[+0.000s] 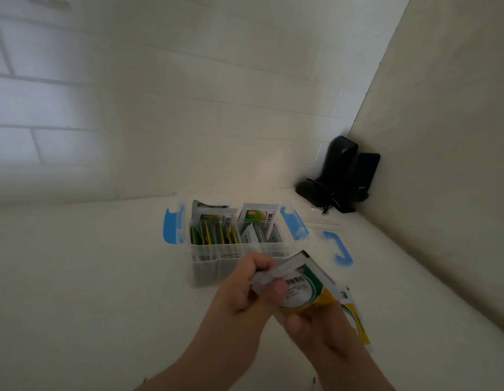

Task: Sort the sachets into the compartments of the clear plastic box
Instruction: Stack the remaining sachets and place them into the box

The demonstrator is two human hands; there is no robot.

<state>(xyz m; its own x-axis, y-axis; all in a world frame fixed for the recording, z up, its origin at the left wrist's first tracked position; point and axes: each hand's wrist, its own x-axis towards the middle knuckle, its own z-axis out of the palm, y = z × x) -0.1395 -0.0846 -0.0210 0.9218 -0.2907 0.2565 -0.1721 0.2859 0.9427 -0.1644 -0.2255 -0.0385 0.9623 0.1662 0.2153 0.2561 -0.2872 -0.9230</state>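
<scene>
Both hands grasp one sachet [301, 286] at 6 o'clock of the clear plastic box [239, 249]: left hand [245, 286] fingers pinch its white end, right hand [321, 323] grips its yellow end. Box sits mid-bench [90, 277], sachets upright inside.

The light is dim and soft, brightest on the tiled wall [34, 103] at the left. Motion blur smears both hands and the sachet [301, 286] they hold. The wide lens bends the tile lines, and the black device [341, 176] in the counter's far right corner shows little detail.
</scene>
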